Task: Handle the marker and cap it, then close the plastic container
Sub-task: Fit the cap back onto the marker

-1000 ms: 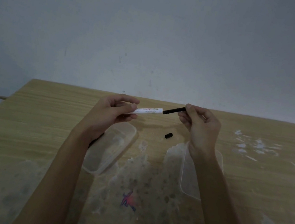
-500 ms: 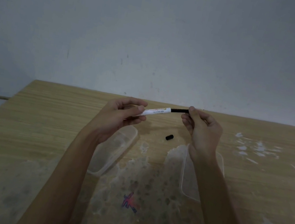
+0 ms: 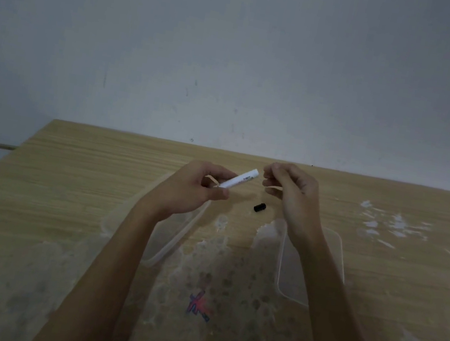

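Basically, left hand (image 3: 197, 186) was up over the wooden table (image 3: 71, 189), fingers curled round the white marker barrel (image 3: 239, 181), gripping its lower end; the barrel tilted up and right, free end pointing at the right hand (image 3: 291, 193). Right hand sat just beside that end, not touching it, fingers loosely curled with thumb and fingertips pinched together. Couldn't tell whether it held anything, nothing visible between the fingers. Small black cap (image 3: 260, 207) lay on the table below the gap between both hands, apart from both, nearer the right wrist. Clear plastic container (image 3: 176, 239) was on the table under the left forearm, partly hidden by it. Clear lid (image 3: 333, 265) lay flat on the table under the right forearm, well apart from the container. Table surface was patchy with white residue plus a red-blue scribble (image 3: 199, 307) near the front, between the forearms.
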